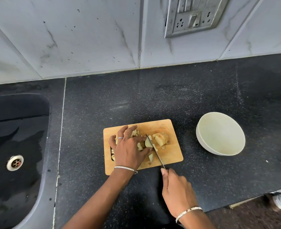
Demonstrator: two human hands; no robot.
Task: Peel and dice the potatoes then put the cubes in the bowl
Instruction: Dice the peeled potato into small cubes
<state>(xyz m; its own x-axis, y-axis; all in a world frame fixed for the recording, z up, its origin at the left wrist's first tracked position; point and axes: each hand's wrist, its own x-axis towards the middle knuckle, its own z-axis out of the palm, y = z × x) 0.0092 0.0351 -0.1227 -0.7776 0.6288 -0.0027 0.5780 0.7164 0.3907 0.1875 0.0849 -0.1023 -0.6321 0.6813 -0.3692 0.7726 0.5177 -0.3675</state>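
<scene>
Both hands work over the wooden cutting board (171, 154). The left hand (128, 149) lies palm down on it, outer fingers spread, while thumb and forefinger pinch a potato piece (147, 142) and steady it against the blade. The right hand (176, 190) is curled tight round the handle of the knife (156, 152), which is hidden in the fist, with the forefinger laid straight along the spine. The blade runs diagonally across the board, its edge down beside the held piece. Cut potato cubes (139, 146) lie scattered under and around the left hand, and a larger sliced potato chunk (160, 139) sits just right of the blade. A ring (120, 138) shows on the left hand, and a bangle (125, 169) circles that wrist. To the right of the board, apart from it, stands a pale bowl (221, 134) with nothing visible in it. Board and bowl rest on a dark speckled countertop (153, 100). At the far left is a black sink (17, 113) with a metal drain (14, 162). Behind rises a tiled wall (70, 38) carrying a switch plate (192, 15).
</scene>
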